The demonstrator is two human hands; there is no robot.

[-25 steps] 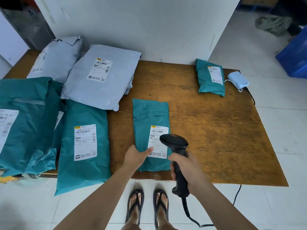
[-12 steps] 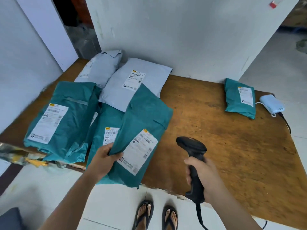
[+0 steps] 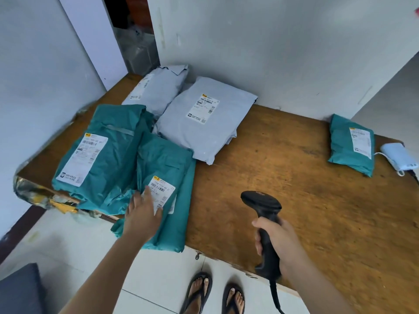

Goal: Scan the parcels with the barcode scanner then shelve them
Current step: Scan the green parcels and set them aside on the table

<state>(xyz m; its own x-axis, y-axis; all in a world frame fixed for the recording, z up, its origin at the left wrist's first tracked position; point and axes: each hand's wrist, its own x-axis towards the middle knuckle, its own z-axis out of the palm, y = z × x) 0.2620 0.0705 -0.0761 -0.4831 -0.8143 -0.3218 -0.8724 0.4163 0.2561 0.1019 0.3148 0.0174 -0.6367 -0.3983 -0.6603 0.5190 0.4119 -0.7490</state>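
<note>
A black corded barcode scanner [image 3: 260, 203] stands upright in my right hand [image 3: 280, 243], over the table's front edge. My left hand [image 3: 141, 217] lies flat, fingers spread, on the label of a teal parcel [image 3: 167, 159]. That parcel rests on top of another teal parcel at the front left and overhangs the edge. A larger teal parcel [image 3: 113, 137] lies to its left. Two grey parcels [image 3: 204, 132] [image 3: 158, 87] lie behind, against the wall. A small teal parcel [image 3: 342, 141] sits alone at the far right.
The wooden table [image 3: 283, 177] stands against a white wall. A white device [image 3: 399, 158] with a cable sits at the right edge. The table's left front corner [image 3: 34, 193] is torn and ragged. My sandalled feet [image 3: 213, 293] stand on a tiled floor.
My left hand carried the teal parcel from the table's middle to the left and laid it on the teal pile, then flattened on it. The scanner stayed in my right hand.
</note>
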